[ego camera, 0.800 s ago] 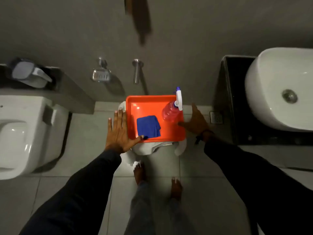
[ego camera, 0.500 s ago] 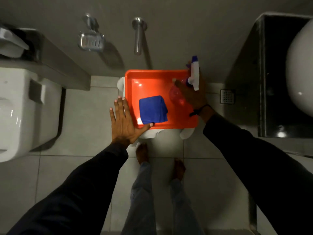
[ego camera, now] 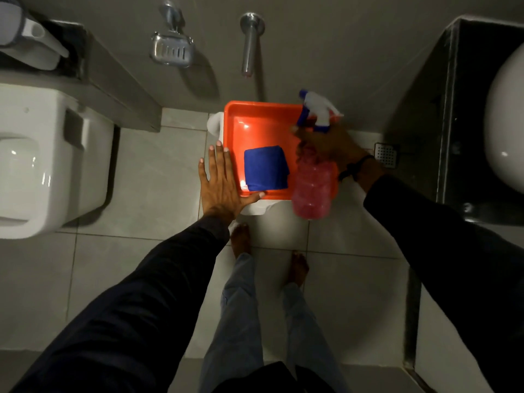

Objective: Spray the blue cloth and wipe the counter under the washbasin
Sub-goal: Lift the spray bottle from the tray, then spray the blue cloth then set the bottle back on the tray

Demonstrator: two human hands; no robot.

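Lying folded into a soft, squarish pad, blue cloth (ego camera: 266, 168) inside orange tray (ego camera: 256, 120), toward its near edge. Smooth glossy plastic on the tray, rim raised, one bright glare spot by the cloth. Resting on a white stool (ego camera: 256, 209), only rounded corners visible beneath.

Pressed flat beside the tray's left edge, left hand (ego camera: 219, 185), fingers spread and gripping nothing, thumb tip lying over the near rim just by the cloth's corner. Clenched around the neck of a spray bottle (ego camera: 311, 182), right hand (ego camera: 334, 143), bottle raised off the tray and tilted, translucent pink ribbed body toward the camera, white and blue trigger head toward the wall, somewhat blurred. Covering the tray's right side from this view, bottle and hand.

Set well apart to the right, black glossy counter (ego camera: 450, 114) carrying a white rounded washbasin (ego camera: 504, 123). Fixed to the grey wall above the tray, a chrome spout (ego camera: 250, 41) and a metal soap dish (ego camera: 171, 51). Standing at left, a white toilet (ego camera: 42, 163). Set into pale floor tiles near the counter, a small square drain (ego camera: 385, 153).
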